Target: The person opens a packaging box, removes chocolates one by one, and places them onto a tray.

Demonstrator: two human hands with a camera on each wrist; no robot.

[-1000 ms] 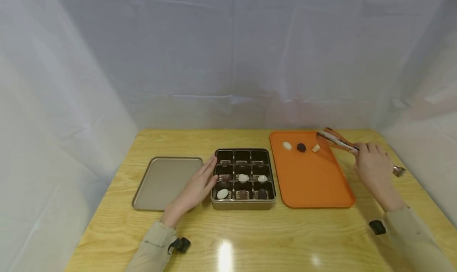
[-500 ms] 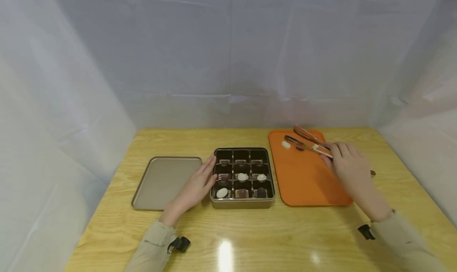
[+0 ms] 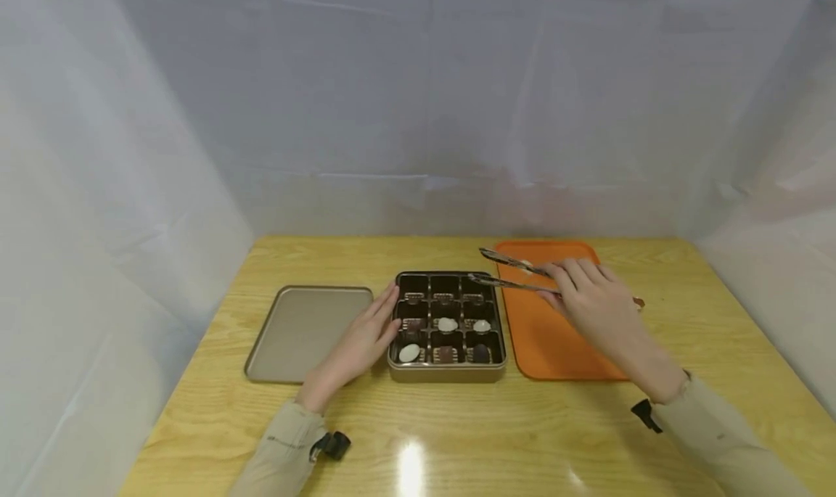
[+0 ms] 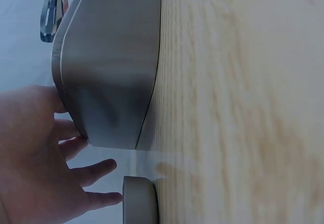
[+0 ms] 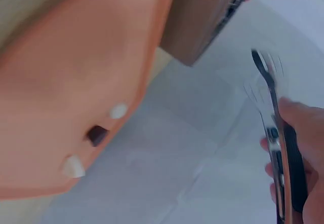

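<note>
My right hand (image 3: 597, 305) grips metal tongs (image 3: 509, 283), whose two arms stand apart over the back right corner of the divided box (image 3: 447, 374). No piece shows between the tong tips. In the right wrist view the tongs (image 5: 276, 117) look slightly blurred. My left hand (image 3: 359, 341) rests along the box's left side with its fingers extended; the left wrist view has the hand (image 4: 35, 158) touching the box wall (image 4: 109, 72). White and brown chocolates sit in the middle and front rows, among them a white oval chocolate (image 3: 409, 352) and a dark round chocolate (image 3: 480, 352).
An orange tray (image 3: 555, 344) lies right of the box. Along its edge in the right wrist view are a white chocolate (image 5: 119, 111), a dark chocolate (image 5: 96, 135) and a pale piece (image 5: 74, 166). A flat metal lid (image 3: 300, 337) lies left of the box, partly behind my left hand.
My right hand has carried the tongs leftward from the tray's far right edge, across the tray, to the box's back right corner. The left hand and the box have stayed put.
</note>
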